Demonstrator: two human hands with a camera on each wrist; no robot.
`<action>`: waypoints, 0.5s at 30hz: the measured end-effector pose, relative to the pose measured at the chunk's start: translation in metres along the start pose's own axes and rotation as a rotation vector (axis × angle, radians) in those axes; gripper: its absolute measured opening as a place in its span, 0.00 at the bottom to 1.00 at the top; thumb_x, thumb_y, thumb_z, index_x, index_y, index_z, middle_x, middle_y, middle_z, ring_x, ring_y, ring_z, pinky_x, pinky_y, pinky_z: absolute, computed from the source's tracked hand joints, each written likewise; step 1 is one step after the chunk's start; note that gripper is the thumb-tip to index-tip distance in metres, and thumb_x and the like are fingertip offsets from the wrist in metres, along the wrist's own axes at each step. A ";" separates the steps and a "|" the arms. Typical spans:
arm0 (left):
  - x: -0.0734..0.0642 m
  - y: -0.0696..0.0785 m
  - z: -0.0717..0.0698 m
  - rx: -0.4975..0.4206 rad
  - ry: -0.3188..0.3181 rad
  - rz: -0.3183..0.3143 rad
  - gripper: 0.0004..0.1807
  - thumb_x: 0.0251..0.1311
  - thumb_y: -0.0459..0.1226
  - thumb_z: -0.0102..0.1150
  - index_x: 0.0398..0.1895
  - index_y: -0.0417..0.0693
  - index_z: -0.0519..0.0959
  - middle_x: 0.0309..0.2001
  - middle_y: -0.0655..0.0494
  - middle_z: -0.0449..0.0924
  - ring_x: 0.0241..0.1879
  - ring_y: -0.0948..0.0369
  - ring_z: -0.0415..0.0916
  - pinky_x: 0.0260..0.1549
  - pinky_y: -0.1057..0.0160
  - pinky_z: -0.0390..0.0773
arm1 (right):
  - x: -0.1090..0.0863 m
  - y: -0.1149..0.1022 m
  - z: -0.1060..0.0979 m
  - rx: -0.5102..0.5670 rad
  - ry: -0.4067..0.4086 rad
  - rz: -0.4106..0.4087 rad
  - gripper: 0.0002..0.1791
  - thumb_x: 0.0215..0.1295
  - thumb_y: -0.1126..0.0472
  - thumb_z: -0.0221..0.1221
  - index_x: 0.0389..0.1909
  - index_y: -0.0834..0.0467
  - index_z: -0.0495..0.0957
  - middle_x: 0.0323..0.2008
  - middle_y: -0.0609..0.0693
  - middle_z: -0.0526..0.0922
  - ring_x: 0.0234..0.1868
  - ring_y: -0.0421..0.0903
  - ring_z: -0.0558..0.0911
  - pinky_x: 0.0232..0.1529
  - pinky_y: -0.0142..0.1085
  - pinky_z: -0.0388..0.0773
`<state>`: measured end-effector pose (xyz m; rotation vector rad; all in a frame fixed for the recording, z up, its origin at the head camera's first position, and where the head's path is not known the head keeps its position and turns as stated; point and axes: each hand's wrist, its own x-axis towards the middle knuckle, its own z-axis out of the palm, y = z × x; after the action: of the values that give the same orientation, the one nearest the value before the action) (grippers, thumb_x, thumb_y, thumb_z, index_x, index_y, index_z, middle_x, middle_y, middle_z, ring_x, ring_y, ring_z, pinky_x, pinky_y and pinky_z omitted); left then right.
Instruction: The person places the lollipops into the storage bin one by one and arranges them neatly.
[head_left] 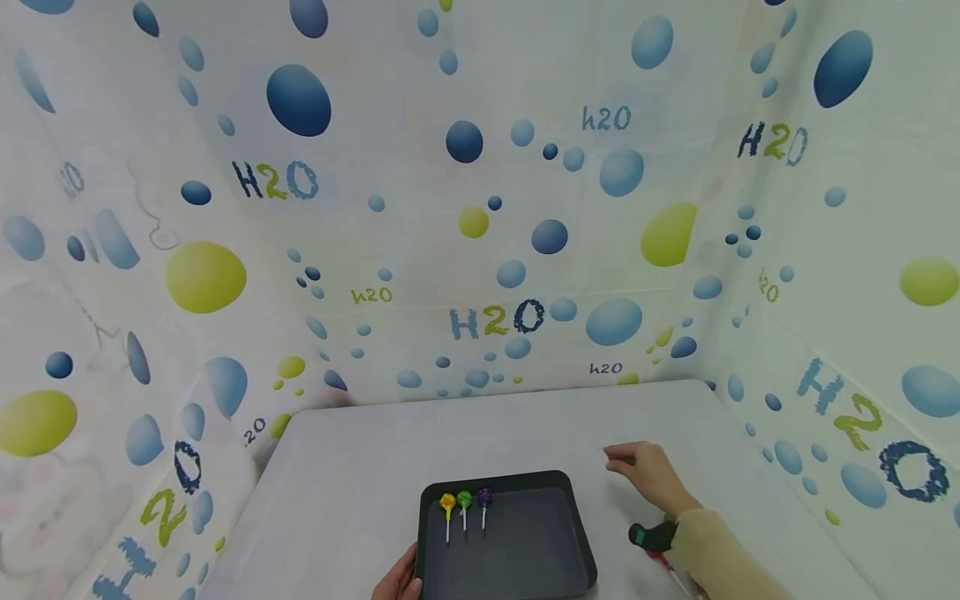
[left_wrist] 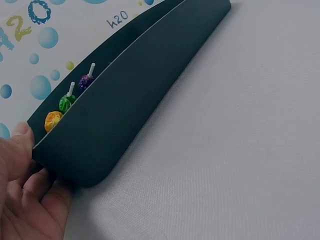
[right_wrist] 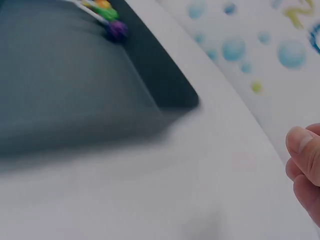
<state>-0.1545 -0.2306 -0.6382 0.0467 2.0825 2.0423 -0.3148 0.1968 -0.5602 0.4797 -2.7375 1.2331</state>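
A dark tray [head_left: 525, 550] lies on the table, and my left hand [head_left: 399, 575] grips its left side, thumb at the rim in the left wrist view. Inside, towards the far left, a yellow lollipop [head_left: 447, 502], a green lollipop [head_left: 464, 499] and a purple lollipop [head_left: 484, 497] form a row, sticks towards me. To the right of the tray, my right hand [head_left: 648, 475] is over the table, fingers bent towards the thumb; nothing shows in its grasp. Beneath the right wrist, a red thing with a white stick [head_left: 678, 579] is partly hidden.
A white cloth covers the table [head_left: 352, 483]. Walls of patterned cloth [head_left: 405, 242] with blue and green dots rise behind it and on both sides. The strap-on wrist camera [head_left: 651, 536] blocks part of the table at the right.
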 end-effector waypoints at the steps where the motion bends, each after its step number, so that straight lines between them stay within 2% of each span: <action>1: 0.000 0.000 0.000 -0.009 -0.004 0.000 0.46 0.68 0.44 0.52 0.66 0.15 0.39 0.67 0.18 0.42 0.66 0.32 0.52 0.58 0.54 0.75 | -0.001 0.007 -0.007 -0.012 0.003 0.006 0.14 0.60 0.63 0.64 0.47 0.63 0.83 0.43 0.56 0.85 0.44 0.49 0.84 0.44 0.41 0.84; 8: 0.001 0.001 -0.001 -0.045 -0.028 -0.023 0.44 0.69 0.41 0.51 0.67 0.17 0.38 0.67 0.20 0.41 0.67 0.34 0.52 0.59 0.54 0.74 | -0.014 0.044 -0.049 -0.079 0.010 0.113 0.16 0.64 0.63 0.61 0.50 0.66 0.80 0.44 0.57 0.84 0.45 0.54 0.83 0.48 0.48 0.82; 12: 0.001 0.002 -0.004 -0.038 -0.051 -0.036 0.44 0.69 0.41 0.51 0.67 0.17 0.38 0.68 0.20 0.39 0.67 0.33 0.49 0.60 0.53 0.74 | -0.022 0.058 -0.063 -0.104 -0.010 0.187 0.16 0.64 0.62 0.60 0.50 0.67 0.79 0.43 0.59 0.84 0.45 0.56 0.82 0.48 0.52 0.82; 15: 0.000 0.001 -0.005 -0.038 -0.069 -0.023 0.44 0.69 0.41 0.51 0.67 0.17 0.37 0.68 0.20 0.38 0.67 0.33 0.49 0.60 0.53 0.73 | -0.027 0.067 -0.066 -0.117 -0.033 0.252 0.16 0.64 0.62 0.60 0.49 0.67 0.79 0.42 0.59 0.84 0.43 0.56 0.82 0.47 0.53 0.81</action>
<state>-0.1560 -0.2355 -0.6369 0.0855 1.9939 2.0361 -0.3131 0.2941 -0.5698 0.1484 -2.9484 1.1122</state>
